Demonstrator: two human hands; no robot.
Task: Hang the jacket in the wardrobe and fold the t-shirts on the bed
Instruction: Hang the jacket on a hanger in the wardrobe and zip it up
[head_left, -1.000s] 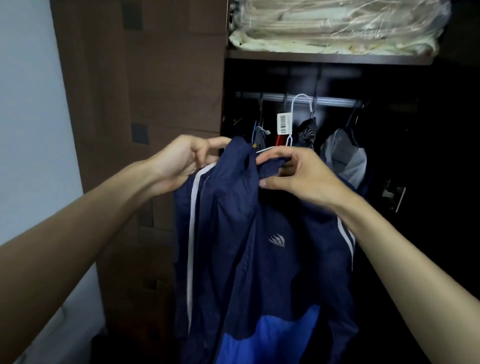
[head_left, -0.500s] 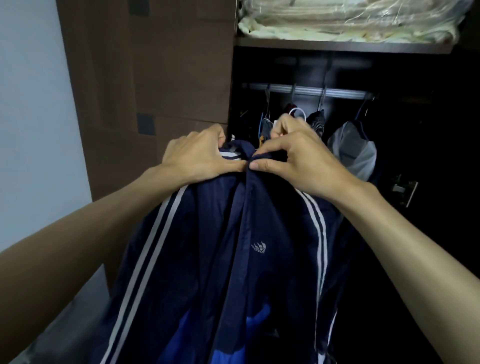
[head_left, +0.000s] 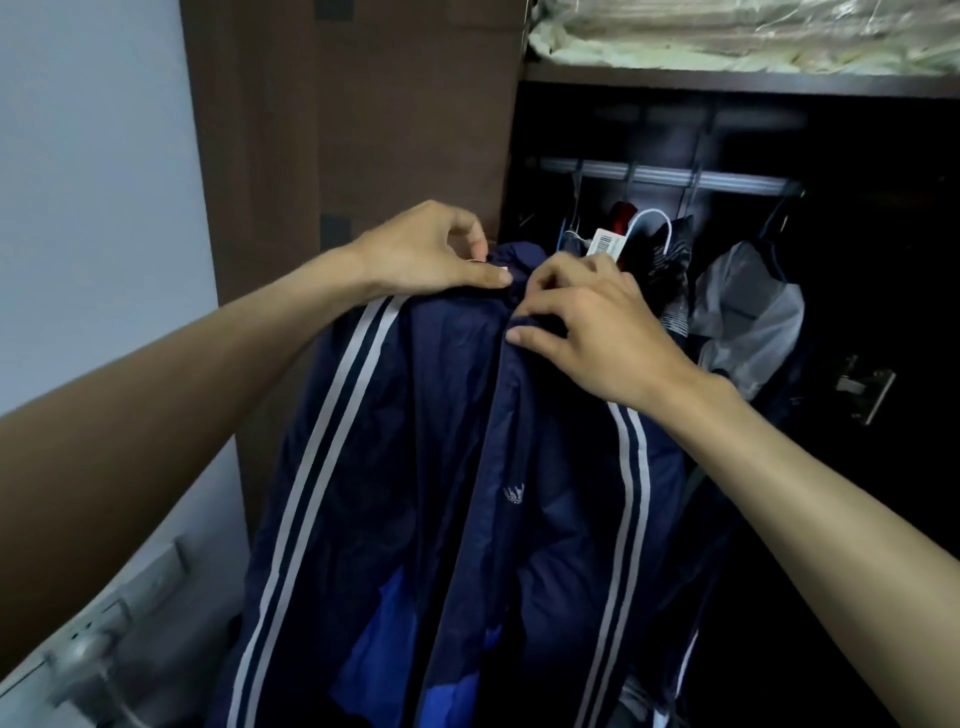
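Observation:
A navy jacket (head_left: 457, 467) with white sleeve stripes and a lighter blue panel hangs in front of the open wardrobe. My left hand (head_left: 431, 254) pinches its left shoulder near the collar. My right hand (head_left: 587, 322) pinches the fabric at the collar's front edge. A white hanger hook (head_left: 649, 221) with a barcode tag rises just behind my right hand. The hanger's body is hidden under the jacket. The metal rail (head_left: 675, 176) runs across the wardrobe above the hook. No t-shirts or bed are in view.
The brown wardrobe door (head_left: 353, 130) stands open on the left, beside a pale wall. Other clothes (head_left: 743, 312) hang on the rail at right. Plastic-wrapped bedding (head_left: 753, 36) lies on the top shelf. A wall socket (head_left: 119, 608) is at the lower left.
The jacket has spread out across its shoulders, with both sleeve stripes showing. My hands have shifted slightly apart at the collar, and the hanger hook with its tag has come back into sight.

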